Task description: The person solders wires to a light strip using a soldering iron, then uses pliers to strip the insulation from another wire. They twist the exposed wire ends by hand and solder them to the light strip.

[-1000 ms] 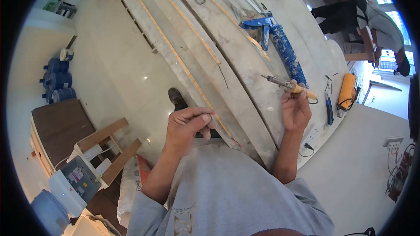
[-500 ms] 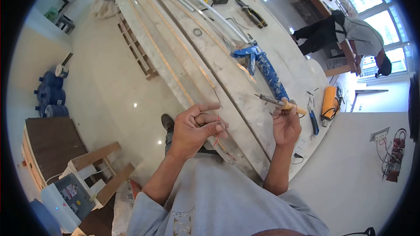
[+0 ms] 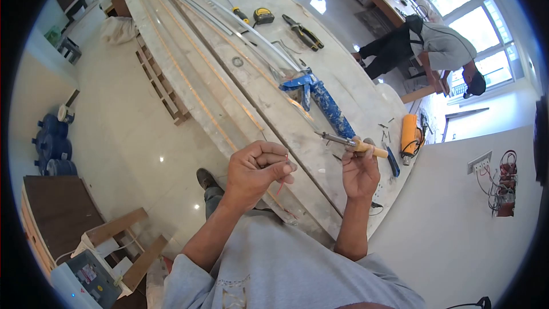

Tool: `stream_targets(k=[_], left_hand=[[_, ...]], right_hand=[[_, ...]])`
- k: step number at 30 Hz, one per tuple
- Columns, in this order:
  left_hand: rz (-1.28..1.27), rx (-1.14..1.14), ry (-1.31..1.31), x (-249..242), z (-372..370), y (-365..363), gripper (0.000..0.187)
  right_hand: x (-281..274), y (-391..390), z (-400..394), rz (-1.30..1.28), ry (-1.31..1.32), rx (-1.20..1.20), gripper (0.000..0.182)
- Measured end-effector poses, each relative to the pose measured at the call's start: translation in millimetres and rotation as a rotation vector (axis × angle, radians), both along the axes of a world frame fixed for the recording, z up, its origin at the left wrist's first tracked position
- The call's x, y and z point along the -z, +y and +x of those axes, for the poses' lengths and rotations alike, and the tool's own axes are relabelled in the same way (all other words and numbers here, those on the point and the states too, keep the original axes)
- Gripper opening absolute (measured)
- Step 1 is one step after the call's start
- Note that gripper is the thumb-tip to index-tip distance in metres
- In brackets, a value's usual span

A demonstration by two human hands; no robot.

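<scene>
My left hand is curled in front of my chest and pinches a thin red wire between thumb and fingers. My right hand grips the yellow handle of a soldering iron, whose metal tip points left over the long marble slab. Both hands hover above the near end of the slab, a short way apart.
A blue caulking gun, pliers, a tape measure, a screwdriver and an orange tool lie on the slab. Another person bends over at the far right. Water bottles stand left; a wall socket is at right.
My view has tilted up, showing more of the slab's far end. My left fingers have closed from spread to curled around the red wire. The soldering iron stays raised in my right hand.
</scene>
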State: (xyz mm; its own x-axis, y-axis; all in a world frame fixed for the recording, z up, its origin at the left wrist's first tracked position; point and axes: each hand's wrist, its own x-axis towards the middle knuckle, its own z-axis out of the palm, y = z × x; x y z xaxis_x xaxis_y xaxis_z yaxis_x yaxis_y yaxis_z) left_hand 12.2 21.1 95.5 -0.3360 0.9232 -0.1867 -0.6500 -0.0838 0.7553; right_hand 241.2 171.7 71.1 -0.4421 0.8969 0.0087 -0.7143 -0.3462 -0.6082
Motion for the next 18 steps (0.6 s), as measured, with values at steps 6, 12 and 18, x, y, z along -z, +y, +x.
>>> stream_targets(k=[6, 12, 18], left_hand=[[-0.055, 0.000, -0.205, 4.3, 2.0, 8.9, 0.019], [-0.053, -0.044, -0.460, 8.8, -2.5, 20.3, 0.010], [-0.186, 0.012, -0.430, 11.3, 9.2, 12.7, 0.017]], right_hand=[[-4.3, -6.2, -5.6, 0.017, -0.030, 0.019, 0.019], [-2.8, -2.9, -0.9, 0.032, 0.049, -0.026, 0.012], [-0.8, -4.5, 4.9, -0.009, 0.055, 0.007, 0.012]])
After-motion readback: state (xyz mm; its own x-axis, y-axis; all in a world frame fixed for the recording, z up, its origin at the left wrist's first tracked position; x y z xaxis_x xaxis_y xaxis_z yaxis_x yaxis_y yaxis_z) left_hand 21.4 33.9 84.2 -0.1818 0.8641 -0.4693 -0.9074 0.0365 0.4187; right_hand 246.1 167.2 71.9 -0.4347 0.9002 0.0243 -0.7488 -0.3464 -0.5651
